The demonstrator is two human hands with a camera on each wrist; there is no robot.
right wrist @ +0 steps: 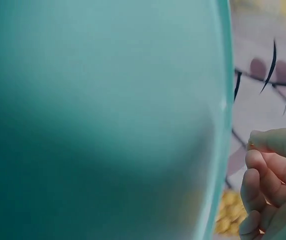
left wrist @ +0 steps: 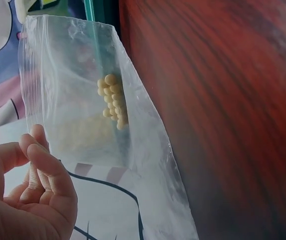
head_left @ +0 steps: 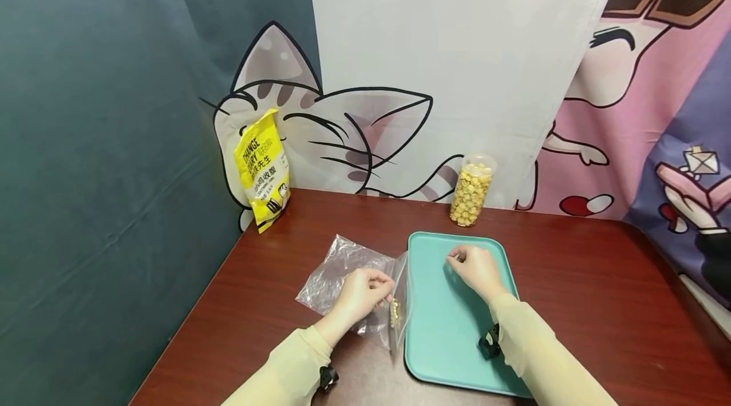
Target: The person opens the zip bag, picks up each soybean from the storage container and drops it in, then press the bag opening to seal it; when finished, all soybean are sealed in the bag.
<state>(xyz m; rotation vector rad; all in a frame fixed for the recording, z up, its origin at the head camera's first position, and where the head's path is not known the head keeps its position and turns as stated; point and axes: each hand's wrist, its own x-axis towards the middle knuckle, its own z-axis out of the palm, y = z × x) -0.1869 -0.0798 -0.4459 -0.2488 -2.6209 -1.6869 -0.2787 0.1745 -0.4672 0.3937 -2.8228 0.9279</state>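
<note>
The left hand (head_left: 358,295) pinches the mouth of a clear bag (head_left: 348,279) at lower centre of the head view, holding it upright at the left rim of a teal tray (head_left: 451,330). A small cluster of pale beads (left wrist: 113,100) sits inside the bag; in the left-wrist view it shows near the upper middle of the frame. The right hand (head_left: 476,269) hovers over the upper part of the tray with its fingers curled and tips pressed together. It seems to pinch something tiny, though the pictures do not show for sure that anything is there.

Risks, as a judgement: the bag is limp, so if the left hand's pinch slackens the mouth may fold shut or tip, and the beads could roll out onto the bench (head_left: 571,279). Anything tiny in the right fingertips could slip and bounce off the tray, since round pieces roll readily.

Count: one bag, one tray, one jar (head_left: 471,190) of yellowish balls at upper centre, one yellow pouch (head_left: 263,171) at upper left, and roughly fifteen beads in the bag, too bunched for an exact count.
</note>
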